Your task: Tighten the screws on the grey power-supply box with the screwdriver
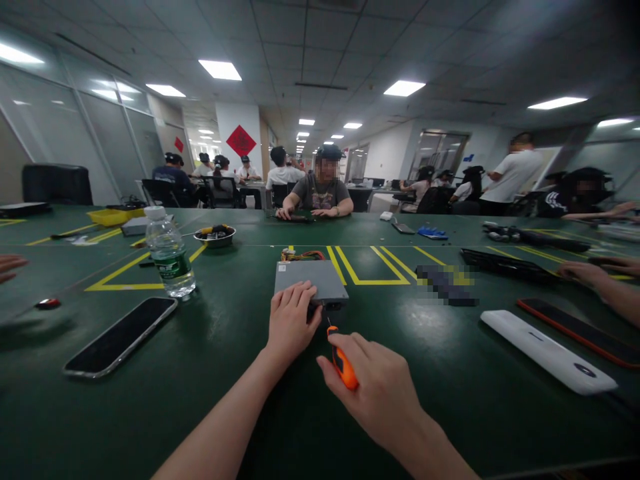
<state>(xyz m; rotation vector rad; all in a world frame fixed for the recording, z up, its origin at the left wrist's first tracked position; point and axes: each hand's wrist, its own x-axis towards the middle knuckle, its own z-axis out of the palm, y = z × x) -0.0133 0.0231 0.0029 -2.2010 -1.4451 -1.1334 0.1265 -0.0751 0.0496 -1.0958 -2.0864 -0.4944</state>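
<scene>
A grey metal computer power supply (317,275) lies on the green table in front of me, with a bundle of coloured wires (305,255) at its far side. My left hand (293,317) grips its near left part, fingers over the top and thumb at the near face. In my right hand (375,383) is a screwdriver (344,363) with an orange and black handle. Its thin shaft points up at the near face of the power supply, close to a dark socket. Whether the tip sits in a screw I cannot tell.
Left of me are a phone (120,337), a water bottle (170,257) and a metal bowl (215,237) of small things. To the right lie a white power bank-like slab (547,351) and a black-orange slab (580,332). A co-worker (323,190) sits opposite; other hands show at both sides.
</scene>
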